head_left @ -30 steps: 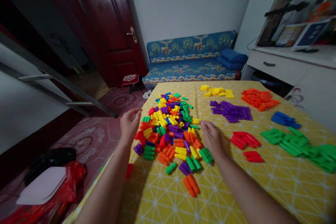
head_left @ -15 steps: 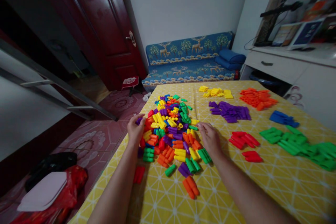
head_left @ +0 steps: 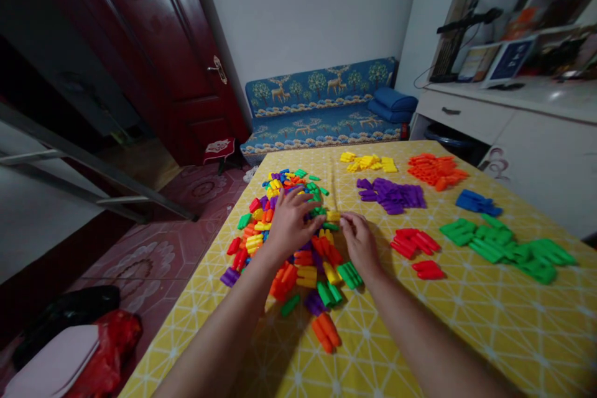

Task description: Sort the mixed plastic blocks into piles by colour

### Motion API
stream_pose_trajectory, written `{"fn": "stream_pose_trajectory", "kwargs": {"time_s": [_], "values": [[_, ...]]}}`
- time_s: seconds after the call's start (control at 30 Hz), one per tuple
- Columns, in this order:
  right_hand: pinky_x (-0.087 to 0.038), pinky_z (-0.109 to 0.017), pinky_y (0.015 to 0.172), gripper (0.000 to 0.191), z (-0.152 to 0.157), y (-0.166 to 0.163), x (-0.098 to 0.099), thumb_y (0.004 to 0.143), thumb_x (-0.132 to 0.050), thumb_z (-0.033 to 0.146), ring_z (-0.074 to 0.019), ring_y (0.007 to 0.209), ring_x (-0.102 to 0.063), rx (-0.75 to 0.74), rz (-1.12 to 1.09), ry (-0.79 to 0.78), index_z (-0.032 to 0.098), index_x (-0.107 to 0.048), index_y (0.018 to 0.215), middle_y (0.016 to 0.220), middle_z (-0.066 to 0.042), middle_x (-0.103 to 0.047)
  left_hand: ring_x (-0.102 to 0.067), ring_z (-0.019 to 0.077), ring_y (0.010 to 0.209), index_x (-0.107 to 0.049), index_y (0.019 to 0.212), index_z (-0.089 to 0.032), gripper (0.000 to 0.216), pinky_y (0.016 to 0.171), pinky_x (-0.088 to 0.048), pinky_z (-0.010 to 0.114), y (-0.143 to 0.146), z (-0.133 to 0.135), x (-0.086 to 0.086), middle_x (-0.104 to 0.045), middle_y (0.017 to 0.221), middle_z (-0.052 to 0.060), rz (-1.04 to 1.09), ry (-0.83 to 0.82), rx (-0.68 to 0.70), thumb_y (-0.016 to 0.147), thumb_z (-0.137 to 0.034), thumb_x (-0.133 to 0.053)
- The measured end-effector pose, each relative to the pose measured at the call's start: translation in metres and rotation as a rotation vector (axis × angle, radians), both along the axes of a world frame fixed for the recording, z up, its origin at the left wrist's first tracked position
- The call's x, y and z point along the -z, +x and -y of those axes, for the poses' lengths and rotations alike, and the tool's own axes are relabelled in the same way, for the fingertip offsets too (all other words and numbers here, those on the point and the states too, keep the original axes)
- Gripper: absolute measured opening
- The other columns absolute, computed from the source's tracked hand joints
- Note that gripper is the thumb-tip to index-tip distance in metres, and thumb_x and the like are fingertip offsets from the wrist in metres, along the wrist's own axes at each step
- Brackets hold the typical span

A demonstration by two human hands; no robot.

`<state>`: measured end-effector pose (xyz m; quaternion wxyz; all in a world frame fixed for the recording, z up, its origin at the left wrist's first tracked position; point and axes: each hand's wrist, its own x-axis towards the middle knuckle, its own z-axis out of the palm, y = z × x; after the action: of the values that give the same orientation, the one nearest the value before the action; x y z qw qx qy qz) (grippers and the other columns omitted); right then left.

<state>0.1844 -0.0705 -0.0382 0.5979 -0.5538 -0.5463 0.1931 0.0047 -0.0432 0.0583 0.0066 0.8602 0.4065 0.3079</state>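
Observation:
A heap of mixed coloured plastic blocks (head_left: 280, 189) lies on a yellow patterned tablecloth (head_left: 396, 323). My left hand (head_left: 291, 224) rests on top of the heap with its fingers spread over the blocks. My right hand (head_left: 359, 242) lies palm down at the heap's right edge, fingertips at a yellow block (head_left: 333, 216), fingers curled a little. Neither hand visibly grips a block.
Sorted piles sit to the right: yellow (head_left: 368, 163), orange (head_left: 433, 171), purple (head_left: 392, 194), blue (head_left: 476, 203), red (head_left: 415, 244) and green (head_left: 504, 247). A blue sofa (head_left: 321, 109) stands behind the table, a white cabinet (head_left: 513, 137) at right, a dark red door (head_left: 153, 56) at left.
My left hand has moved from the heap's left edge onto its top. My right hand has shifted slightly left. The camera has panned, so everything sits further left.

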Motion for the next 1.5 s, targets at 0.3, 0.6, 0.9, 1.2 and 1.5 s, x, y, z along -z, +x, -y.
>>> {"fn": "stream_pose_trajectory", "kwargs": {"time_s": [0.3,0.6,0.9,1.2,1.5], "values": [[-0.051,-0.037,0.084,0.038,0.003,0.000,-0.001,0.090,-0.044,0.052,-0.0221,0.098,-0.062,0.018,-0.098,-0.067,0.021,-0.060,0.106,0.110,-0.011,-0.066,-0.057,0.0253,0.115,-0.068,0.106,-0.022,0.023,0.117,-0.022,0.052,0.013,0.034,0.021,-0.066,0.115,0.009,-0.501,-0.015,0.303,0.084,-0.021,-0.058],[-0.051,-0.037,0.087,0.036,0.005,0.000,-0.003,0.091,-0.044,0.051,-0.0223,0.101,-0.062,-0.021,-0.089,-0.079,0.021,-0.061,0.104,0.110,-0.011,-0.066,-0.058,0.0271,0.103,-0.072,0.092,-0.023,0.018,0.116,-0.018,0.058,0.014,-0.014,0.013,-0.069,0.089,0.007,-0.457,0.074,0.044,0.087,-0.018,-0.056],[-0.044,-0.043,0.104,0.043,0.000,0.003,-0.002,0.090,-0.044,0.051,-0.0238,0.119,-0.056,-0.007,-0.074,-0.032,0.018,-0.061,0.113,0.125,-0.014,-0.061,-0.057,0.0254,0.112,-0.071,0.103,-0.024,0.022,0.111,-0.031,0.051,0.017,0.022,0.002,-0.065,0.116,0.009,-0.244,-0.005,0.120,0.090,-0.027,-0.055],[-0.057,-0.040,0.087,0.050,-0.005,0.008,0.002,0.087,-0.046,0.059,-0.0259,0.111,-0.062,-0.002,-0.458,-0.082,0.017,-0.060,0.110,0.121,-0.016,-0.063,-0.049,0.0285,0.126,-0.060,0.126,-0.026,0.061,0.112,-0.032,0.045,0.024,0.108,0.026,-0.059,0.132,0.007,-0.321,-0.150,0.654,0.076,-0.062,-0.064],[-0.052,-0.041,0.096,0.050,-0.004,0.005,-0.001,0.090,-0.041,0.058,-0.0243,0.114,-0.061,-0.021,-0.254,-0.101,0.020,-0.060,0.115,0.124,-0.014,-0.063,-0.050,0.0297,0.122,-0.072,0.091,-0.023,0.019,0.114,-0.024,0.054,0.006,0.063,0.039,-0.063,0.126,0.006,-0.297,-0.051,0.211,0.082,-0.038,-0.064]]}}
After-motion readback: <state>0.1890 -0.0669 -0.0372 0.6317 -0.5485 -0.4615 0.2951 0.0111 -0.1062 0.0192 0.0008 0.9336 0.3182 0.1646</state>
